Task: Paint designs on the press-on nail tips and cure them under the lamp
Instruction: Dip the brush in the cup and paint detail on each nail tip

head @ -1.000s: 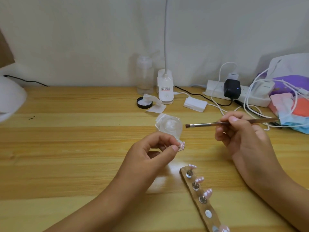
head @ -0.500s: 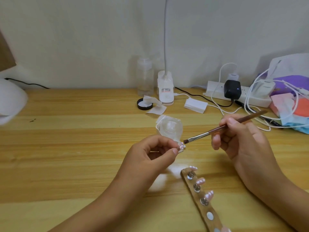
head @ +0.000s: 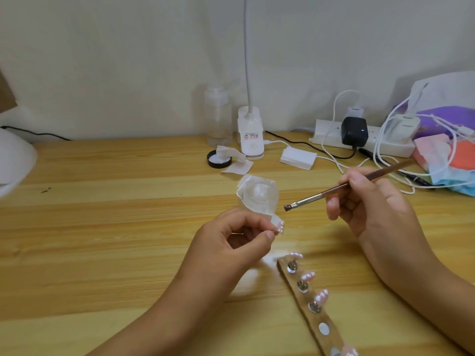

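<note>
White domed object (head: 12, 160) noted at frame's left edge, well apart from left grip; possibly the curing lamp, not confirmed. Left grip (head: 231, 242) held above bench (head: 102, 227), thumb and forefinger clamped on one nail tip (head: 280, 229); whether the tip itself or a mount under it is pinched cannot be told. Tip projects just right of the fingertips, with pale dots made out on it. Clear dish (head: 259, 194) on a paper scrap seen just beyond left grip. Brush (head: 334, 191) carried pen-fashion in right grip (head: 370, 209), fingers clamped round the handle, bristles aimed at left grip, near the tip and apart from it. Holder strip (head: 320, 318) lies nearer the wearer, between both grips, with mounted tips (head: 308, 275) on its studs and one disc bare. Risks judged: design smeared if the thumb, close to the painted face, is slid forward; tip levered out of so narrow a pinch by brush pressure; mounted tips, possibly uncured, brushed by the right forearm crossing the strip; dish tipped by left knuckles.
</note>
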A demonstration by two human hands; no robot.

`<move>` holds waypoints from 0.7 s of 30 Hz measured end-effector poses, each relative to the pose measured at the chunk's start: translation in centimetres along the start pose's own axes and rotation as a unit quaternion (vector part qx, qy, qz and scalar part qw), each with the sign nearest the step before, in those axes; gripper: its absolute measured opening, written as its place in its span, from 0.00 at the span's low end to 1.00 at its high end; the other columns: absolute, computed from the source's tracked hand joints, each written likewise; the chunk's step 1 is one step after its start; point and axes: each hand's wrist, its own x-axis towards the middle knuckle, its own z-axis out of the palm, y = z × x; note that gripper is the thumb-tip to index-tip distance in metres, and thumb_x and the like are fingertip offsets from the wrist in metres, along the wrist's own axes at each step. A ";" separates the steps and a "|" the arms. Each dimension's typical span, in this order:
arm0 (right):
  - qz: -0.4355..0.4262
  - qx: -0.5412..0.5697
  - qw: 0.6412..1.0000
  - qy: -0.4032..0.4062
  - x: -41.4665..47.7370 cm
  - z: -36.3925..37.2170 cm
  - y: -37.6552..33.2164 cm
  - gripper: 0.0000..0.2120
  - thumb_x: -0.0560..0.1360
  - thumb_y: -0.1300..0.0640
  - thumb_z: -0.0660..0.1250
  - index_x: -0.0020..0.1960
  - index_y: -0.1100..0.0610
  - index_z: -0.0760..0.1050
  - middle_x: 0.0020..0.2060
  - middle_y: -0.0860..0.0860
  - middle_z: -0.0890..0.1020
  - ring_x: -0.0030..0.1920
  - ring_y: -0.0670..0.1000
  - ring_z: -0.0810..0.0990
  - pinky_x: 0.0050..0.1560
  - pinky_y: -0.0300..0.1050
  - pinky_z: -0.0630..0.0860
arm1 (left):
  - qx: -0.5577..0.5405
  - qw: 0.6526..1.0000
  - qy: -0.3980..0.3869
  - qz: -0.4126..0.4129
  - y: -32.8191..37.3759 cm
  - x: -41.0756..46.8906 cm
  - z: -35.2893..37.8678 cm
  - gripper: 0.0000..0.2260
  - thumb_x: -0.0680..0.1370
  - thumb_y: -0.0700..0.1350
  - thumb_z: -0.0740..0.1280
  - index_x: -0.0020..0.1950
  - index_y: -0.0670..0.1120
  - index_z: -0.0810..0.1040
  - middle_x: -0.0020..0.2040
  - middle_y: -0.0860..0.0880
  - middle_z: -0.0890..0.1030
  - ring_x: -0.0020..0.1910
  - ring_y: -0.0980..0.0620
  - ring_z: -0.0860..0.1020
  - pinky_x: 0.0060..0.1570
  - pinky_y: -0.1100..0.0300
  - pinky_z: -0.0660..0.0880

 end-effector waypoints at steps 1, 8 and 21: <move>0.002 0.007 1.000 -0.004 0.0 -0.1 0.0 0.07 0.75 0.51 0.62 0.46 0.55 0.73 0.29 0.50 0.79 0.32 0.47 0.78 0.36 0.37 0.77 | 0.001 1.000 0.000 0.000 0.0 0.0 0.0 0.11 0.73 0.37 0.72 0.37 0.53 0.84 0.40 0.51 0.82 0.37 0.60 0.76 0.37 0.71 0.71; 0.022 0.010 0.999 -0.044 -0.2 0.2 0.0 0.13 0.70 0.47 0.67 0.46 0.57 0.74 0.29 0.51 0.79 0.30 0.48 0.78 0.35 0.37 0.77 | 0.006 1.000 -0.003 0.007 -0.2 0.0 0.1 0.13 0.74 0.36 0.72 0.36 0.54 0.84 0.36 0.58 0.80 0.35 0.61 0.74 0.36 0.72 0.69; 0.010 0.084 0.995 -0.058 0.3 -0.3 -0.1 0.08 0.73 0.50 0.65 0.43 0.51 0.81 0.33 0.52 0.81 0.36 0.49 0.80 0.40 0.40 0.79 | -0.068 0.997 -0.001 -0.022 -0.5 0.0 -0.4 0.06 0.72 0.51 0.74 0.48 0.57 0.85 0.45 0.51 0.86 0.46 0.54 0.84 0.47 0.67 0.77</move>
